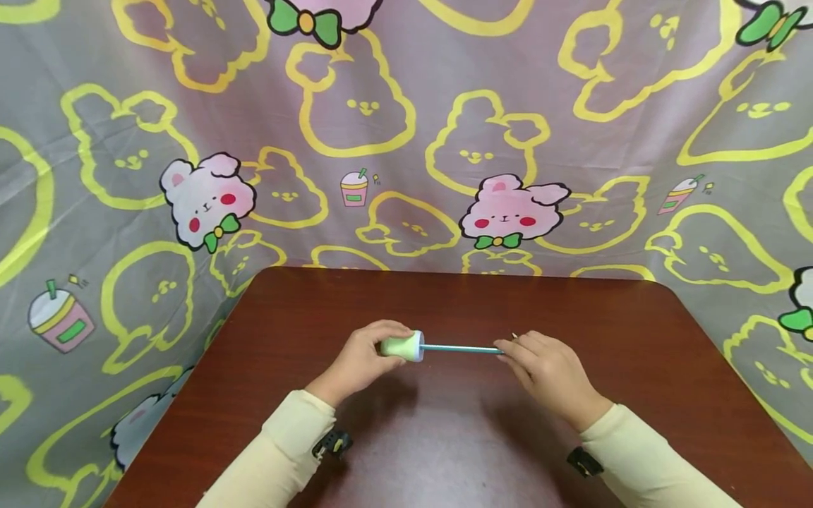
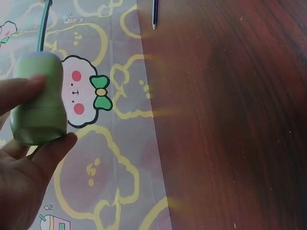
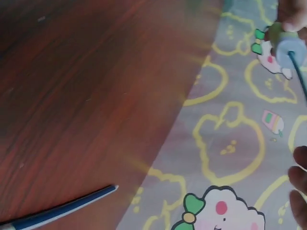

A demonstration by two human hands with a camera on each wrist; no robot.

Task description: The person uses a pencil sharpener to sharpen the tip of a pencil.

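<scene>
My left hand (image 1: 360,358) grips a light green pencil sharpener (image 1: 399,346), thumb on one side and fingers on the other. Its body narrows at the middle, and a pale collar (image 3: 290,51) rings its front end. From that end runs a teal pencil (image 1: 460,348), held level above the table in the head view. The pencil's far end is pinched by my right hand (image 1: 551,370), whose fingers hide it. In the right wrist view only a few right fingertips (image 3: 299,179) show at the edge.
A dark blue pencil (image 3: 72,206) lies on the reddish-brown wooden table (image 1: 356,303), its sharpened tip showing; my right hand mostly covers it in the head view. A grey curtain (image 1: 406,155) printed with yellow bears and rabbits hangs around the table's back and sides.
</scene>
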